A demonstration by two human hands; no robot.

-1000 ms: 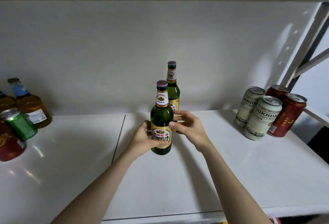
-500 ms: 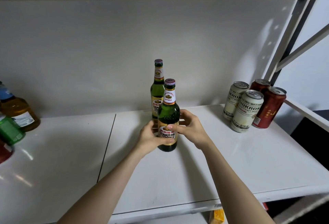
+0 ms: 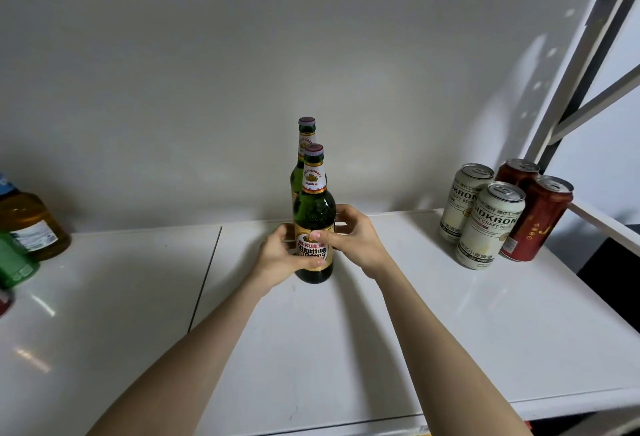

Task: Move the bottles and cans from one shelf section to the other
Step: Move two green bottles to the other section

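Observation:
A green beer bottle (image 3: 314,207) with a gold label stands upright on the right shelf section (image 3: 381,331). My left hand (image 3: 277,257) grips its lower body from the left, thumb across the label. My right hand (image 3: 353,236) holds it from the right, thumb on the label, fingers curled behind. A second green beer bottle (image 3: 302,155) stands directly behind it, mostly hidden. Two white cans (image 3: 490,228) and two red cans (image 3: 540,217) cluster at the right back of the same section.
On the left shelf section (image 3: 104,314) stand an amber bottle (image 3: 33,228) with a blue cap, a green can (image 3: 14,262) and a red can at the frame edge. A seam (image 3: 204,276) divides the sections. A metal upright (image 3: 588,55) with diagonal braces rises at the right.
The held bottle has shifted to stand right in front of the rear bottle. The view has swung right, pushing the left section's items toward the frame edge. Both hands keep their hold.

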